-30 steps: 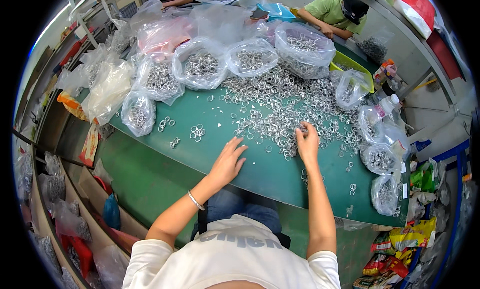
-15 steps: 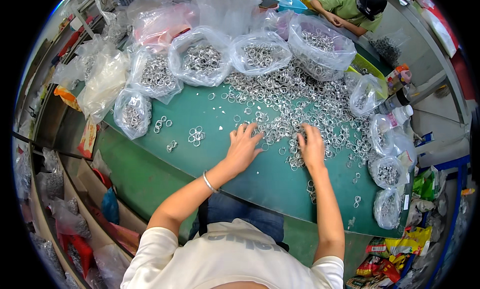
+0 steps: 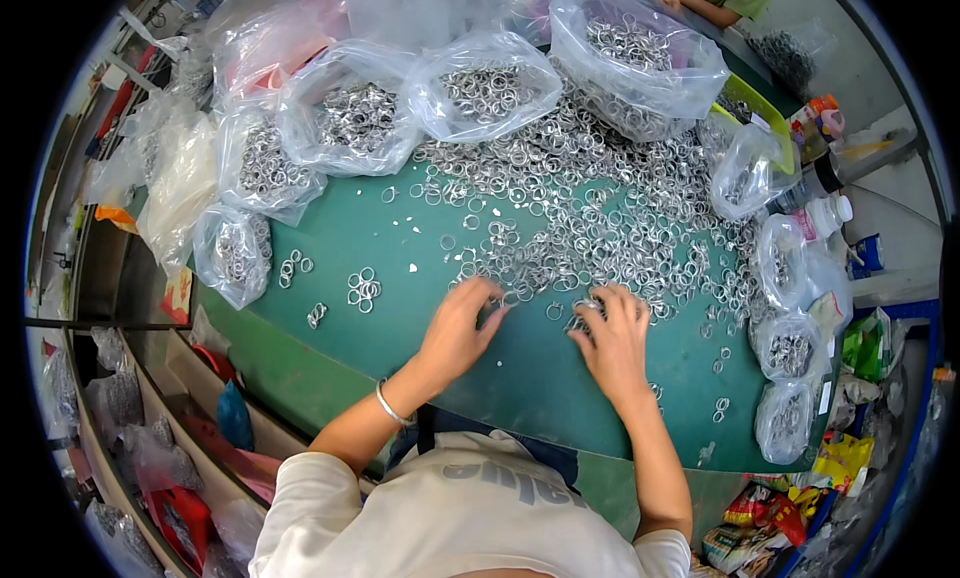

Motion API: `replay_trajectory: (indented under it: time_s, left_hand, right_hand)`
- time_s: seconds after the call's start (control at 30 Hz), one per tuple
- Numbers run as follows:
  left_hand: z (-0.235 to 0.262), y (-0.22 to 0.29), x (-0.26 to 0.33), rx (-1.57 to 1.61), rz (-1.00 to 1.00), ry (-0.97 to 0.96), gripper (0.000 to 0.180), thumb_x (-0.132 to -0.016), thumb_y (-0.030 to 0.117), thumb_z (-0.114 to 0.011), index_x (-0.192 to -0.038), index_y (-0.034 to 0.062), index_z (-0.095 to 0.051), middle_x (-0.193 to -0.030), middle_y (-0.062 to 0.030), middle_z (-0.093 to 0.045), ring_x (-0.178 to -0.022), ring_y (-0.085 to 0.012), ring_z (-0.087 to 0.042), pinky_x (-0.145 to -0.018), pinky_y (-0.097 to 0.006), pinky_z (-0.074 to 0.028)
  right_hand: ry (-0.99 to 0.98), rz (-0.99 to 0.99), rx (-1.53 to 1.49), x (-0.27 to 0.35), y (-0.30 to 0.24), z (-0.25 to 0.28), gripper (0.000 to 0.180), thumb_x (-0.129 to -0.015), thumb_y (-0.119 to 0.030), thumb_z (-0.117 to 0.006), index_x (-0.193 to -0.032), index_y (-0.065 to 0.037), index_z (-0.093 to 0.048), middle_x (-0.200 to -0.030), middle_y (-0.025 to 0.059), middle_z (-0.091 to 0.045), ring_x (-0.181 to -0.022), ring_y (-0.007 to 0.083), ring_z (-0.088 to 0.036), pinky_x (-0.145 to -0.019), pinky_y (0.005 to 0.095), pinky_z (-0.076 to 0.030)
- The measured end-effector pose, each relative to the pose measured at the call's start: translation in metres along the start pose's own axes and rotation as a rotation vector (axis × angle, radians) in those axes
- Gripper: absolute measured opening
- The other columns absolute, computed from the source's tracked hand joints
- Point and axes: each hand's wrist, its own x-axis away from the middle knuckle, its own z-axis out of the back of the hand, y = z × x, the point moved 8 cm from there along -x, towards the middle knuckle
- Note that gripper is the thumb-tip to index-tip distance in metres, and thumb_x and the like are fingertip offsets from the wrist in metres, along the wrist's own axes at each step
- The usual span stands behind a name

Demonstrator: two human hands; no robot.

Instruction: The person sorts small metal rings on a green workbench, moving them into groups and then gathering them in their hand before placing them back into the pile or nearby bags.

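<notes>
clear ring-filled bags (image 3: 487, 86) | table's far edge (colourful snack packets (image 3: 850, 458) right)

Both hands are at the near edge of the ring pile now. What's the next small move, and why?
Probably draw a few rings back toward the body. The left hand and right hand rest fingers-down on the near edge of the loose pile of small silver metal rings, and bare green tabletop lies just behind them.
</notes>
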Motion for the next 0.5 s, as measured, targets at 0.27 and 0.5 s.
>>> replay_trajectory:
  time_s: [0.27,0.5]
  left_hand:
    - [-0.004,0.009,-0.001,-0.156,-0.160,0.075,0.021,-0.075,-0.001,-0.068,-0.092,0.0003,-0.058,-0.089,-0.0121,-0.057,-0.082,-0.0297,-0.056,-0.072,-0.037,-0.046]
    - [0.014,-0.007,-0.022,-0.270,-0.149,0.149,0.027,-0.077,0.003,-0.066,-0.103,0.0022,-0.057,-0.099,-0.0120,-0.055,-0.090,-0.0294,-0.052,-0.075,-0.037,-0.040]
  right_hand:
    - [0.331,-0.256,0.151,-0.011,0.060,0.028,0.010,-0.079,-0.008,-0.064,-0.088,-0.005,-0.060,-0.099,0.0082,-0.055,-0.095,0.0271,-0.049,-0.086,0.0420,-0.034]
    - [0.114,-0.173,0.014,-0.012,-0.015,-0.011,0.016,-0.077,-0.010,-0.068,-0.089,-0.005,-0.060,-0.092,0.0083,-0.055,-0.088,0.0268,-0.049,-0.077,0.0387,-0.035]
